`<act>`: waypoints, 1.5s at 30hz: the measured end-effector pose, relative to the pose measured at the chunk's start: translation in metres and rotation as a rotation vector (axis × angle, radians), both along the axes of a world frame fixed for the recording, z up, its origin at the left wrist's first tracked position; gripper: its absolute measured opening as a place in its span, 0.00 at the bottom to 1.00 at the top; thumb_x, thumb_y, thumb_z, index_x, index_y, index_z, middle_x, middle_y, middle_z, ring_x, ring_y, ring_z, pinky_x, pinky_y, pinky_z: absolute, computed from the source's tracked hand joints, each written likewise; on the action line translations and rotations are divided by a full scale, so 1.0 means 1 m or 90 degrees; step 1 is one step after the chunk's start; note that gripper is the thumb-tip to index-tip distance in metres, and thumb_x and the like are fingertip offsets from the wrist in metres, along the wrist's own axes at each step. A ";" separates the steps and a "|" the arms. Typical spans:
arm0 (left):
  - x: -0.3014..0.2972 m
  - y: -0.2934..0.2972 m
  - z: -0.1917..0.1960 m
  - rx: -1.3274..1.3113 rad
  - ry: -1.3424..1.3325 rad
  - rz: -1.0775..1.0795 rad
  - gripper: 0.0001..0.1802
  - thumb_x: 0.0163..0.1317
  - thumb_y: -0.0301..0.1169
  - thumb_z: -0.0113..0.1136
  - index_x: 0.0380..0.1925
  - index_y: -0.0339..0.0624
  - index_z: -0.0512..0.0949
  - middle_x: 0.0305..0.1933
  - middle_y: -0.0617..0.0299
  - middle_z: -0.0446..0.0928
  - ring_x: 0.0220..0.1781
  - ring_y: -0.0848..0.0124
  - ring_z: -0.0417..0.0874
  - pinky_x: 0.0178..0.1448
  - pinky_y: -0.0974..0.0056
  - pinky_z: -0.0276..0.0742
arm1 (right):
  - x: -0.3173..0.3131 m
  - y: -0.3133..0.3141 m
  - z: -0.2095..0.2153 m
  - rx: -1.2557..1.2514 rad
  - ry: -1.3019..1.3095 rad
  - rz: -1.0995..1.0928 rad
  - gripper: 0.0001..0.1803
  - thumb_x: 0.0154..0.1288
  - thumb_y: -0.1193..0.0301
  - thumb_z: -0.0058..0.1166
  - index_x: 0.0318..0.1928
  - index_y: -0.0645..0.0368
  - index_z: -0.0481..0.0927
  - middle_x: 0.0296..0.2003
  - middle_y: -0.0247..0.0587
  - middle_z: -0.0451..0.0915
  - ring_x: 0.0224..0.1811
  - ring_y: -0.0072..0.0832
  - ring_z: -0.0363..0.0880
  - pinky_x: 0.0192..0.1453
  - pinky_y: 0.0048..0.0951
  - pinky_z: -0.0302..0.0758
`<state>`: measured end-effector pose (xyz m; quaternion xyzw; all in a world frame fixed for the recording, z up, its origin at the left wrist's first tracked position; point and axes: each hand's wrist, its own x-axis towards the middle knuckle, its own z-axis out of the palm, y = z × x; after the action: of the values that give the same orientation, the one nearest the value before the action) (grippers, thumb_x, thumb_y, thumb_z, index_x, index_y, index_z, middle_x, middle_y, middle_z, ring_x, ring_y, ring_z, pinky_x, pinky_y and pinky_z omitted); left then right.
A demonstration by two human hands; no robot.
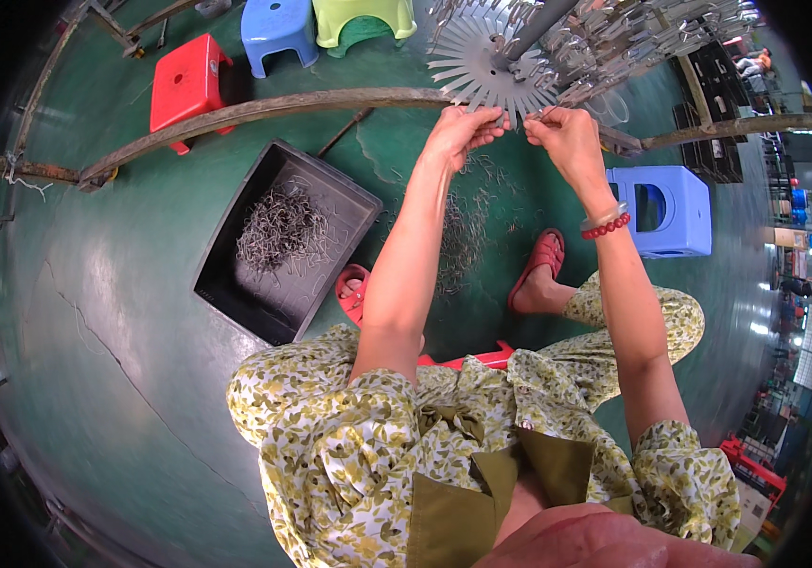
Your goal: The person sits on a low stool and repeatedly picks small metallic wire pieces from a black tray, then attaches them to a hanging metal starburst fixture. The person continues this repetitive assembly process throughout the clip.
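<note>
A slotted grey metal disc (475, 59) on a dark upright pole (540, 28) stands at the top of the view. My left hand (467, 134) is at its near rim, thumb and fingers pinched together. Just to the right, my right hand (565, 137) pinches at the same rim, a red bead bracelet on its wrist. Whatever lies between the fingertips of either hand is too small to make out. Many bent metal pieces (638, 47) hang in a dense cluster right of the disc.
A black tub (338, 189) holding a heap of small bent wire pieces (283, 227) sits on the green floor at left. More wire pieces (463, 237) lie scattered between my feet. A curved bar (302, 102) crosses ahead. Red (185, 83), blue (278, 26) and pale blue (685, 210) stools stand around.
</note>
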<state>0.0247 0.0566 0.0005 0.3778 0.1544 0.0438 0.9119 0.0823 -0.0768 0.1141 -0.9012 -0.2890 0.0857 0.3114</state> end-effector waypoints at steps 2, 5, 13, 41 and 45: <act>0.000 -0.004 0.003 0.004 0.001 0.011 0.10 0.58 0.32 0.59 0.34 0.37 0.80 0.30 0.62 0.82 0.29 0.79 0.81 0.33 0.76 0.76 | -0.001 -0.003 -0.003 0.000 -0.017 -0.008 0.10 0.53 0.71 0.59 0.31 0.68 0.81 0.21 0.49 0.80 0.25 0.32 0.82 0.32 0.29 0.75; -0.001 -0.012 0.005 -0.012 0.006 0.024 0.09 0.57 0.32 0.59 0.33 0.37 0.80 0.30 0.62 0.82 0.29 0.79 0.80 0.33 0.76 0.76 | -0.001 -0.008 -0.005 -0.018 -0.047 -0.009 0.10 0.54 0.72 0.59 0.31 0.68 0.81 0.22 0.48 0.81 0.26 0.32 0.82 0.33 0.28 0.75; -0.001 -0.021 0.001 -0.023 0.000 0.034 0.10 0.57 0.31 0.58 0.33 0.34 0.80 0.30 0.60 0.82 0.27 0.77 0.80 0.31 0.77 0.76 | -0.003 -0.012 -0.008 -0.057 -0.066 -0.012 0.11 0.56 0.72 0.58 0.33 0.71 0.81 0.24 0.45 0.82 0.28 0.23 0.82 0.34 0.23 0.77; -0.005 -0.027 -0.002 -0.116 0.010 -0.012 0.15 0.56 0.37 0.61 0.40 0.41 0.74 0.44 0.58 0.77 0.46 0.63 0.78 0.45 0.53 0.78 | -0.034 -0.076 -0.074 0.381 0.413 -0.098 0.20 0.59 0.74 0.55 0.53 0.66 0.73 0.39 0.42 0.82 0.31 0.28 0.80 0.32 0.25 0.77; -0.003 -0.032 -0.007 -0.076 0.036 0.055 0.26 0.55 0.35 0.63 0.52 0.41 0.67 0.53 0.57 0.69 0.55 0.60 0.70 0.53 0.51 0.71 | -0.044 -0.048 -0.129 0.693 0.827 -0.111 0.34 0.59 0.75 0.51 0.66 0.56 0.56 0.58 0.34 0.67 0.60 0.31 0.63 0.60 0.41 0.61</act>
<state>0.0221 0.0243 -0.0062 0.3169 0.1987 0.0634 0.9252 0.0381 -0.1247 -0.0149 -0.4168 0.0162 0.4104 0.8109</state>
